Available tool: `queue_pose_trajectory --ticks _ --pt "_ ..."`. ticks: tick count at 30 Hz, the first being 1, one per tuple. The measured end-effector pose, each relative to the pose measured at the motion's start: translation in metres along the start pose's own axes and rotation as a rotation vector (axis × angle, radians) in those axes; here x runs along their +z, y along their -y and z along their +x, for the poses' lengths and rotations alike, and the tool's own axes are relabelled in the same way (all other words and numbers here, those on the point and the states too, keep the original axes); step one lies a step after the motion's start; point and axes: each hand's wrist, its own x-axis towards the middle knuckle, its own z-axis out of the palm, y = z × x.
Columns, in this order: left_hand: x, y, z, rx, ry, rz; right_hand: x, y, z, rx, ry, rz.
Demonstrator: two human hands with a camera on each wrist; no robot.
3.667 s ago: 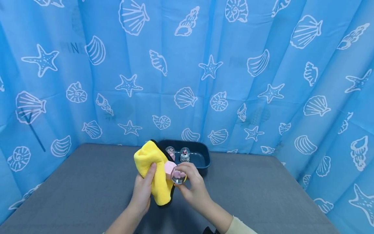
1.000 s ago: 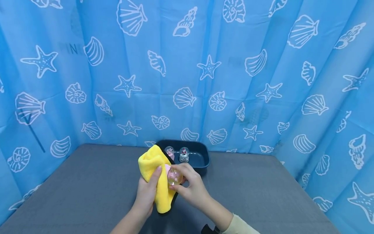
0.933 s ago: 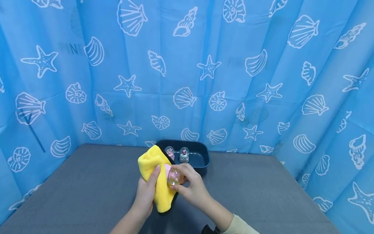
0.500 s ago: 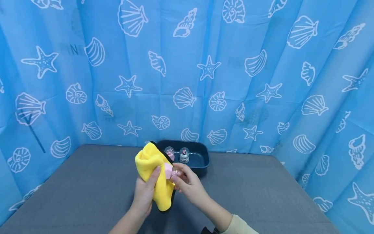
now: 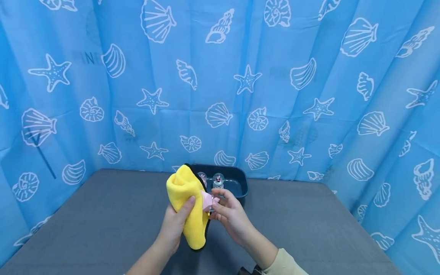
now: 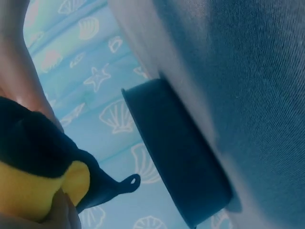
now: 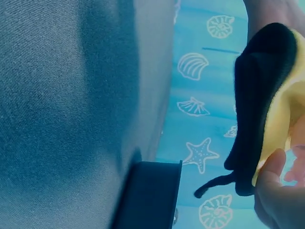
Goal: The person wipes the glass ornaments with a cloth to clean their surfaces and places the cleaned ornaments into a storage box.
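Observation:
My left hand (image 5: pixel 175 223) grips a yellow cloth (image 5: pixel 187 191) with a black edge, wrapped against the pink base (image 5: pixel 207 201) of a small snow globe. The thumb lies over the yellow side; the cloth's dark back (image 6: pixel 33 143) and a loop at its corner show in the left wrist view. Curled around the snow globe's clear ball is my right hand (image 5: pixel 235 219), thumb in front and fingers behind. The ball is mostly hidden by these fingers. In the right wrist view, the right fingers (image 7: pixel 274 188) sit right at the cloth's yellow edge.
Behind the hands stands a dark blue tray (image 5: pixel 245 187) on the grey table (image 5: pixel 292 225). Inside it are a snow globe with a white base (image 5: pixel 218 179) and a pinkish one (image 5: pixel 203 176), partly behind the cloth. A blue shell-print curtain (image 5: pixel 268 88) hangs behind.
The right fingers have shifted around the globe's ball, which showed plainly before and is now mostly covered. The cloth and left hand have moved slightly right since half a second ago.

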Motion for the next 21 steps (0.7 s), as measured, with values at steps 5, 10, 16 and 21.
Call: queue_pose_trajectory --ticks 5,10,16,21 --pt "0.0055 0.0000 -0.0020 0.046 -0.018 0.048 -0.0017 -0.0019 -0.0003 -0.020 0.023 0.004" --pt "0.0099 -0.0007 -0.0027 0.059 -0.097 0.014 -0.0047 -0.0039 -0.0001 -0.028 0.037 0.029" --pt "0.0100 0.0001 -0.0014 0.039 -0.099 -0.049 -0.0060 -0.0057 -0.0017 -0.030 0.061 0.046" --pt "0.0067 -0.0009 0.0008 -0.005 -0.070 -0.103 -0.0074 -0.0047 -0.0024 -0.026 0.061 0.044"
